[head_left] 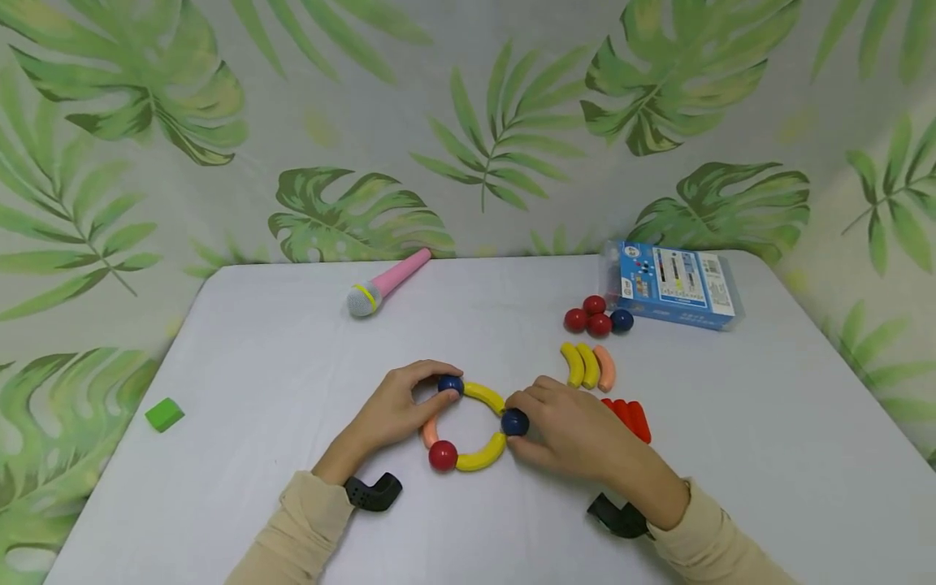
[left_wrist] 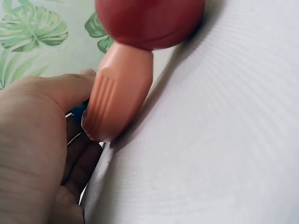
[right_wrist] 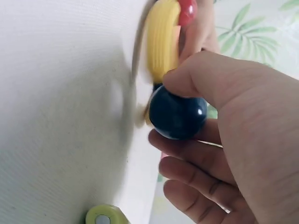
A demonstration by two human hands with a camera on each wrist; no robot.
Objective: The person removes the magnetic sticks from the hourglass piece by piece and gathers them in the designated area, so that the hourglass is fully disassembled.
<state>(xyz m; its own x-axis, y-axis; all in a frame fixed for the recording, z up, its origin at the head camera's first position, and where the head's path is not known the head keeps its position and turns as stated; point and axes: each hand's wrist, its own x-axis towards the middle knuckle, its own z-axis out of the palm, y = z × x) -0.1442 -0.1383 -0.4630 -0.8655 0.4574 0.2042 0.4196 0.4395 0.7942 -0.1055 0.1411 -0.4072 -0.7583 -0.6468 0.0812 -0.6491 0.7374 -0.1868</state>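
Note:
A ring of balls and curved rods lies on the table between the hands. My left hand (head_left: 391,410) pinches the blue ball (head_left: 450,385) at the ring's top left. With thumb and fingers, my right hand (head_left: 574,426) grips another blue ball (right_wrist: 176,114) on the right side. One yellow curved rod (head_left: 484,396) spans between these two balls. Along the bottom, a second yellow curved rod (head_left: 481,453) runs from the red ball (head_left: 442,456) toward the right-hand ball. A peach curved rod (left_wrist: 122,91) touches the red ball, its other end partly behind the left hand.
Spare red balls (head_left: 599,325) and a blue ball (head_left: 621,320) sit by a blue box (head_left: 676,284). Nearer are yellow and peach curved rods (head_left: 588,366), then red rods (head_left: 638,421) beside the right hand. A pink toy microphone (head_left: 391,282) lies behind; a green block (head_left: 164,414) is far left.

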